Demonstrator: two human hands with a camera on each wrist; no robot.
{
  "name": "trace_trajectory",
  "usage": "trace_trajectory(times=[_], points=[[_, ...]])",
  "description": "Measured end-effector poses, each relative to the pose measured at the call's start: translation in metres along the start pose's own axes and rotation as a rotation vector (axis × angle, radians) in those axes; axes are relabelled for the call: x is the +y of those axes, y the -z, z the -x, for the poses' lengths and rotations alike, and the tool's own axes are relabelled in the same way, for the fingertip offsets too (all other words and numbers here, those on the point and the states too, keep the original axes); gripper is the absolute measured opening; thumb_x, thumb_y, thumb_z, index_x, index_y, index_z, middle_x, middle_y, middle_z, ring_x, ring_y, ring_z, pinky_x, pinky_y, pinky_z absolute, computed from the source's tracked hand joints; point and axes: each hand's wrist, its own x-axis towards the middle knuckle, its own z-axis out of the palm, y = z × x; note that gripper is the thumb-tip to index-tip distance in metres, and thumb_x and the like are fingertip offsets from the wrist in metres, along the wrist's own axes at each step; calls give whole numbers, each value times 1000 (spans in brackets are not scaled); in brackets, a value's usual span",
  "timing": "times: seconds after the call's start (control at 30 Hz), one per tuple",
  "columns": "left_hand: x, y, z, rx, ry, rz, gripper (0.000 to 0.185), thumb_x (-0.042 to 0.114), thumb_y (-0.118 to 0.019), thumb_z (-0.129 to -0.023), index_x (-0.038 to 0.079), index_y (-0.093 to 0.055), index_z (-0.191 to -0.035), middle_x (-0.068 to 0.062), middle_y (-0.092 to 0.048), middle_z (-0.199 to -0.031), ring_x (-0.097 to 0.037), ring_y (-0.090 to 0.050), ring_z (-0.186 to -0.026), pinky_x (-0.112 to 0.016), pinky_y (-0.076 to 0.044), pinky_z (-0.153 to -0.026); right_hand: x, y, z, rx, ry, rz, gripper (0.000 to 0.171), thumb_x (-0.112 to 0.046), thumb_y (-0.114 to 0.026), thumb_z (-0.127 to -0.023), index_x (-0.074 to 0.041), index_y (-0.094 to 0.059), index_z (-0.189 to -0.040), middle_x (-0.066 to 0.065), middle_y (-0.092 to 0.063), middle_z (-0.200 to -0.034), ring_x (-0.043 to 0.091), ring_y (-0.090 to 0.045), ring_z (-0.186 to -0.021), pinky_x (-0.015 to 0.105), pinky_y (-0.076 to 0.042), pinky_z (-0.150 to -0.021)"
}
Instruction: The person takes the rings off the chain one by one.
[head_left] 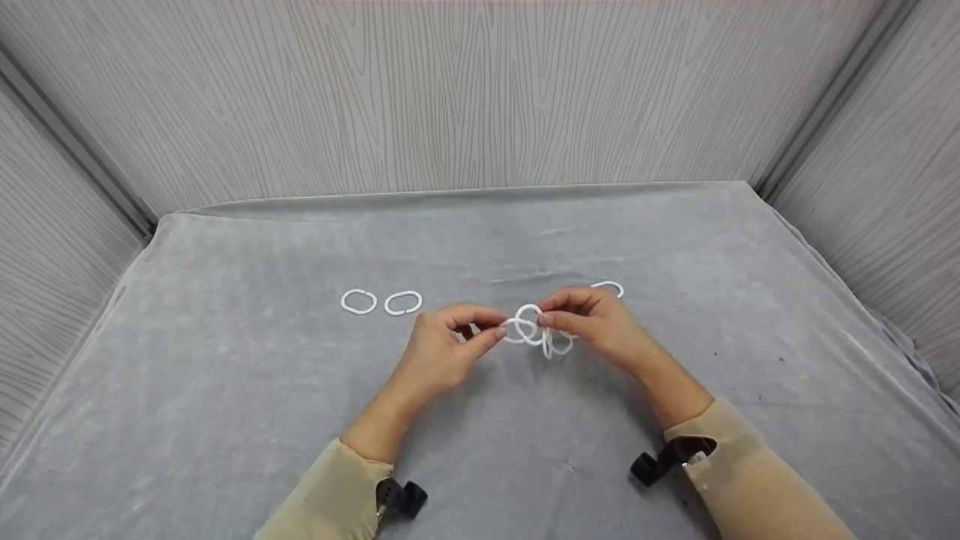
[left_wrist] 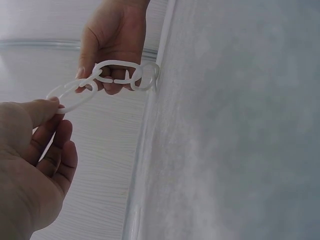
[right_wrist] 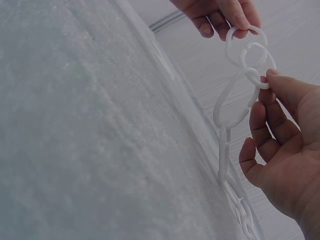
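Thumb and fingers of my left hand [head_left: 441, 352] pinch the end of a white oval plastic link [head_left: 514, 342]. This link crosses through a second white link [head_left: 529, 306], which my right hand [head_left: 607, 326] pinches between thumb and fingers. Further joined links [head_left: 547, 349] dangle below the right hand. In the right wrist view, the hanging chain [right_wrist: 223, 155] trails down toward the cloth. Both hands are held close together above the table, and in the left wrist view the fingertips partly cover the links [left_wrist: 117, 63].
Two loose white links, one farther left [head_left: 346, 306] and one nearer the left hand [head_left: 403, 293], lie on the grey cloth [head_left: 225, 375]. Another white link [head_left: 612, 284] lies behind the right hand, partly hidden. Pale wood-grain panels [head_left: 450, 97] stand at the back and sides.
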Motion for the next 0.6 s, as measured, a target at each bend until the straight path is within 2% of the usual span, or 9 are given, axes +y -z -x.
trace_trajectory(times=[0.1,0.17,0.3,0.33,0.43,0.6], points=[[0,0,0,-8,2,4,10,7,-82,-93,10,-85,-102,9,-76,-89,-12,-68,-82,-30,-54,-74,0,0,0,3,-5,4,15,-2,-75,-97,4,-77,-112,25,-74,-106,14,-71,-91,33,-58,-85],[0,0,0,-11,4,3,10,7,-82,-93,11,-85,-102,10,-77,-89,-11,-68,-81,-30,-54,-73,0,0,0,5,-13,5,19,-3,-75,-97,8,-75,-113,23,-75,-106,14,-71,-91,33,-58,-85],[0,-1,0,-17,13,-4,10,8,-82,-93,12,-85,-102,10,-77,-91,-11,-67,-80,-29,-54,-73,1,0,-1,8,-22,16,28,-3,-75,-98,17,-69,-116,9,-77,-101,14,-70,-91,33,-57,-84],[0,-1,0,-19,12,-5,10,8,-82,-93,12,-85,-102,10,-77,-91,-12,-67,-80,-29,-54,-73,1,0,-1,8,-23,17,28,-3,-75,-98,17,-69,-116,4,-77,-100,14,-70,-91,33,-57,-84],[0,0,0,-25,5,-9,10,8,-82,-93,12,-85,-102,9,-78,-91,-12,-67,-80,-29,-54,-73,0,0,-1,6,-18,16,31,-3,-75,-98,20,-66,-117,4,-77,-99,14,-70,-91,32,-57,-84],[1,0,1,-44,4,-2,10,8,-82,-93,10,-85,-102,5,-78,-93,-13,-66,-79,-31,-54,-72,0,0,0,12,-18,3,26,-3,-75,-97,16,-70,-115,4,-77,-99,13,-70,-90,31,-57,-84]])
